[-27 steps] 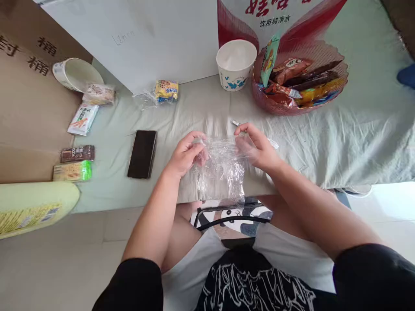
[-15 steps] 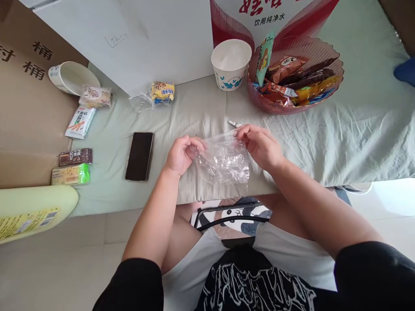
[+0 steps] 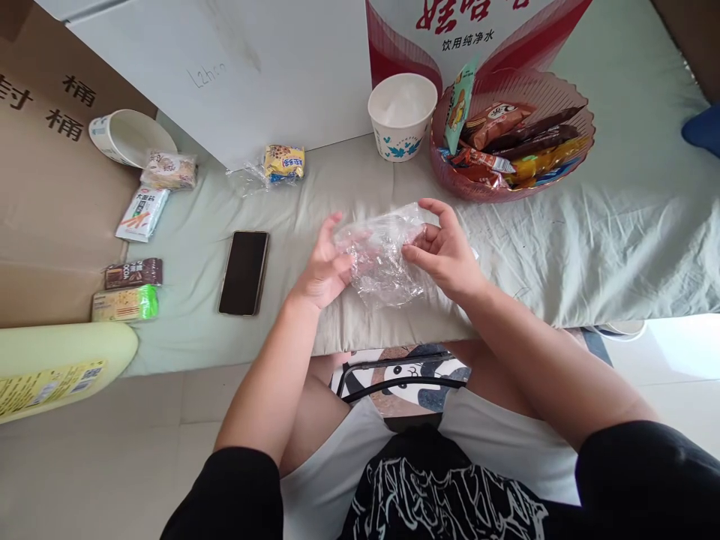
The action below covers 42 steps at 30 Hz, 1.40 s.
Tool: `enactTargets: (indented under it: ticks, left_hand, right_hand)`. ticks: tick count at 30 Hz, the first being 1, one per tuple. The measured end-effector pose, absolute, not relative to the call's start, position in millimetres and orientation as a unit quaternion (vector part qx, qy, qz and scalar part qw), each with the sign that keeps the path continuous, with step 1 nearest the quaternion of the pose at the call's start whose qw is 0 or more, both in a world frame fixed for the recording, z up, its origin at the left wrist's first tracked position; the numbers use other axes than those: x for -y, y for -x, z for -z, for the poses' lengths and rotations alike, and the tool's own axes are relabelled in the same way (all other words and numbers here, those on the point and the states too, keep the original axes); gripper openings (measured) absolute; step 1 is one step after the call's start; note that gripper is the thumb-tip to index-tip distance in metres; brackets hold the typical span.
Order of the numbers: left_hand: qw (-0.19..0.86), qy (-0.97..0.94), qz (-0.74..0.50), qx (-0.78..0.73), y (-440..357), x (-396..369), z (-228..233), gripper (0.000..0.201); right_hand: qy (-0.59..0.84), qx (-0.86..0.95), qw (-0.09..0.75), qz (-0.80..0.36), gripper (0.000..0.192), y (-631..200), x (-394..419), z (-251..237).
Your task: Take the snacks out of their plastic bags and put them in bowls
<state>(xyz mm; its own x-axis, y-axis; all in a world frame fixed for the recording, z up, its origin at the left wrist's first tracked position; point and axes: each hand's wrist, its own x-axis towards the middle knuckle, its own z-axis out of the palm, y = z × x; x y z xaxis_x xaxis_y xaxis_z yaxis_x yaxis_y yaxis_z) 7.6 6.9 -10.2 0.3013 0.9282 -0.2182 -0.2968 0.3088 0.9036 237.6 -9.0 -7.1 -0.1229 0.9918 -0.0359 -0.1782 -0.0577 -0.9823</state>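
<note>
A crumpled clear plastic bag (image 3: 381, 255) is held between both of my hands above the front edge of the cloth-covered table (image 3: 590, 240). My left hand (image 3: 323, 266) grips its left side, with the fingers partly inside the bag's mouth. On the right side, my right hand (image 3: 444, 251) holds it with the fingers spread around the plastic. The bag looks empty.
A black phone (image 3: 244, 271) lies left of my hands. A red basket (image 3: 509, 135) of wrapped snacks and a white paper cup (image 3: 402, 114) stand at the back. Snack packets (image 3: 284, 163) lie at the left, near a tipped cup (image 3: 129, 137) and a cardboard box (image 3: 45, 187).
The bag hung stretched out between my hands; now it is bunched up and lifted slightly, with both hands closer together and their fingers spread around it.
</note>
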Motion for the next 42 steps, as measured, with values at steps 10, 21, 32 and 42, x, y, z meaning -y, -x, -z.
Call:
enactTargets:
  ticks: [10, 21, 32, 42]
  left_hand:
    - [0.713, -0.354, -0.443, -0.412, -11, -5, 5, 0.094]
    - [0.662, -0.345, -0.468, -0.472, -16, -5, -2, 0.101]
    - [0.696, -0.374, -0.418, -0.448, -10, -3, -5, 0.034]
    - [0.6, -0.481, -0.425, -0.478, -2, -3, 0, 0.03]
  right_hand:
    - [0.431, 0.517, 0.385, -0.631, 0.026, -235, 11, -1]
    - [0.437, 0.516, 0.438, -0.593, 0.028, -236, 12, 0]
    - [0.393, 0.436, 0.506, -0.632, 0.019, -234, 10, 3]
    - [0.477, 0.463, 0.44, -0.603, 0.042, -237, 9, 4]
